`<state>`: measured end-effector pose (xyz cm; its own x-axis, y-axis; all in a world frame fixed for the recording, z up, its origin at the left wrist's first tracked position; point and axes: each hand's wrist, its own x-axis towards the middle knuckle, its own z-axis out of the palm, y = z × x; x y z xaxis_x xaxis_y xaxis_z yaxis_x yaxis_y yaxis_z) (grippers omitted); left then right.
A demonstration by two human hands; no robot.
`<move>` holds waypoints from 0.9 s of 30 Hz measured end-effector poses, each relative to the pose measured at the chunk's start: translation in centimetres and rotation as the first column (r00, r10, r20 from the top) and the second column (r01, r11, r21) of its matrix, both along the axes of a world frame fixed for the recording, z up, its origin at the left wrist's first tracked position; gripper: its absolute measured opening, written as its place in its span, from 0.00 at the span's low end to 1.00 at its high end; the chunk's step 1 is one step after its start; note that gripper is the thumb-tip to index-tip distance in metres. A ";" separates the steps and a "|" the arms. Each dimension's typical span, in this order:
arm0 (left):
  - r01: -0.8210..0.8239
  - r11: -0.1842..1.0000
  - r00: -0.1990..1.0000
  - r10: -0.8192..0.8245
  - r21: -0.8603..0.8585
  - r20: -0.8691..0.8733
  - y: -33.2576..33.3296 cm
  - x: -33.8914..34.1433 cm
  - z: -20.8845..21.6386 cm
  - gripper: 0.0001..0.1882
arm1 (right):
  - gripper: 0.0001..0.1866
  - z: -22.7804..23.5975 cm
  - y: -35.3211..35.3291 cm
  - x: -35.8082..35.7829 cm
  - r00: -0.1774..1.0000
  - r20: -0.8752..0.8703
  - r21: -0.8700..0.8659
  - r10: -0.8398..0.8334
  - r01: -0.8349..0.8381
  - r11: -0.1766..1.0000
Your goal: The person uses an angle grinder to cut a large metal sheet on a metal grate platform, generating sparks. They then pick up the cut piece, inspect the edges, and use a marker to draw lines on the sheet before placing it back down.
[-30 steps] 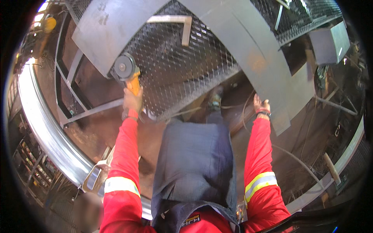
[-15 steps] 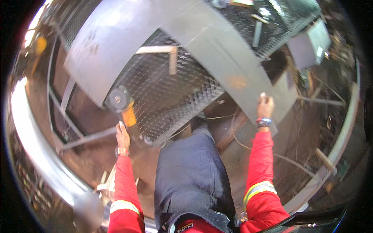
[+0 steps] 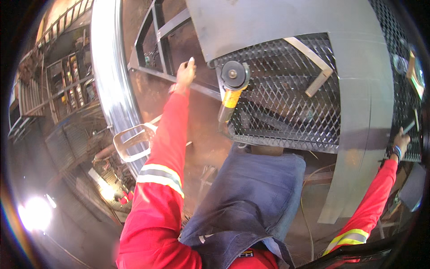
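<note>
I judge repositioning underway: my left hand (image 3: 185,71), fingers loosely open, nears the angle grinder (image 3: 233,87) on the mesh panel (image 3: 286,103), grasping its handle next; my right hand (image 3: 400,142) grips the panel edge.

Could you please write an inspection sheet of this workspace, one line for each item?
Surface: expanded-metal mesh panel in a steel frame, partly covered by a grey sheet-metal plate and a curved metal strip.
Job's things: angle grinder with a yellow handle lies on the mesh edge, not held.
Clutter: a flat metal bar lies on the mesh.
Grippers: left hand is empty, stretched out beside the grinder; right hand rests at the mesh edge on the far right, grip unclear.
Cables: a thin cable hangs below the mesh.
Surroundings: shiny curved metal band, shelves, brown floor.
</note>
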<state>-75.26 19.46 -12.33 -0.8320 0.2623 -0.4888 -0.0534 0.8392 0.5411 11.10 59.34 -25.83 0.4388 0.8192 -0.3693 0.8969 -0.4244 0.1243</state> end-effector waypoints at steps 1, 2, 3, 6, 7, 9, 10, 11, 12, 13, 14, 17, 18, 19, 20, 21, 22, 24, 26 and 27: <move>-0.026 0.999 1.000 0.026 -0.020 0.014 1.2 -0.5 -0.7 0.34 | 0.47 -2.1 0.5 3.1 0.998 0.067 0.041 0.010 -0.013 0.999; -0.044 0.999 0.998 0.045 -0.032 0.034 2.7 -1.0 -1.3 0.35 | 0.45 -4.0 1.3 6.1 0.990 0.139 0.089 0.009 -0.022 0.996; -0.076 0.997 0.995 0.076 -0.009 0.070 3.8 -1.3 -2.0 0.36 | 0.44 -5.3 2.6 8.6 0.986 0.140 0.018 0.093 -0.097 0.995; -0.141 0.984 0.970 0.114 0.112 0.217 6.2 -2.4 -5.4 0.37 | 0.41 -5.1 6.6 14.4 0.964 0.169 -0.072 0.205 -0.196 0.978; -0.137 0.971 0.952 0.075 0.194 0.298 7.5 -3.0 -7.6 0.37 | 0.40 -1.8 8.1 16.4 0.965 0.221 -0.009 0.140 -0.141 0.990; -0.093 0.976 0.943 0.022 0.199 0.333 9.3 -3.9 -9.5 0.38 | 0.32 -1.2 6.6 15.2 0.693 0.303 -0.525 0.654 -0.451 0.722; -0.101 0.979 0.948 0.042 0.176 0.314 8.6 -6.0 -9.5 0.37 | 0.28 -1.3 5.8 11.9 0.742 0.245 -0.475 0.624 -0.469 0.744; -0.133 0.974 0.937 0.064 0.181 0.344 8.1 -6.7 -9.5 0.28 | 0.24 -1.1 3.9 7.8 0.947 0.085 -0.222 0.310 -0.285 0.932; -0.175 0.965 0.927 0.093 0.196 0.364 6.8 -7.9 -8.8 0.21 | 0.21 0.0 2.0 1.5 0.824 -0.525 0.116 -0.213 0.318 0.941; -0.222 0.950 0.911 0.120 0.222 0.395 5.7 -9.0 -8.3 0.18 | 0.17 3.6 -0.3 -4.5 0.571 -0.772 0.160 -0.280 0.600 0.784; -0.241 0.959 0.932 0.185 0.151 0.312 6.6 -8.5 -8.6 0.18 | 0.14 8.9 -3.1 -8.9 0.463 -0.853 0.182 -0.241 0.696 0.694; -0.185 0.927 0.819 -0.038 0.326 0.573 8.6 -7.0 -10.0 0.24 | 0.18 17.1 -13.9 -16.2 0.543 -0.828 0.299 -0.137 0.636 0.711; -0.120 0.952 0.828 -0.061 0.282 0.558 8.4 -8.3 -10.2 0.27 | 0.20 17.9 -17.2 -18.7 0.643 -0.759 0.396 -0.099 0.578 0.713; -0.059 0.970 0.837 -0.081 0.236 0.542 8.4 -9.5 -10.6 0.29 | 0.20 18.6 -20.9 -20.3 0.686 -0.726 0.432 -0.040 0.501 0.750; -0.008 0.977 0.832 -0.110 0.211 0.544 9.0 -9.3 -10.8 0.29 | 0.20 18.3 -25.2 -20.4 0.780 -0.625 0.476 0.036 0.344 0.809; 0.037 0.982 0.834 -0.131 0.183 0.536 9.0 -9.2 -10.4 0.30 | 0.19 19.0 -28.8 -22.3 0.728 -0.685 0.395 -0.036 0.412 0.821; 0.079 0.985 0.839 -0.150 0.155 0.523 8.9 -9.5 -9.9 0.30 | 0.17 19.6 -32.0 -24.8 0.664 -0.740 0.307 -0.106 0.474 0.825; 0.097 0.964 0.827 -0.215 0.246 0.519 8.7 -10.5 -9.3 0.31 | 0.15 19.4 -37.9 -28.1 0.713 -0.692 0.306 -0.114 0.433 0.848; 0.071 0.952 0.855 -0.212 0.297 0.473 9.3 -9.1 -6.4 0.31 | 0.14 18.8 -42.8 -30.1 0.688 -0.696 0.191 -0.205 0.453 0.871; 0.260 0.911 0.819 -0.384 0.321 0.426 8.9 -10.3 -4.5 0.31 | 0.14 18.9 -43.8 -31.4 0.724 -0.664 0.190 -0.188 0.406 0.894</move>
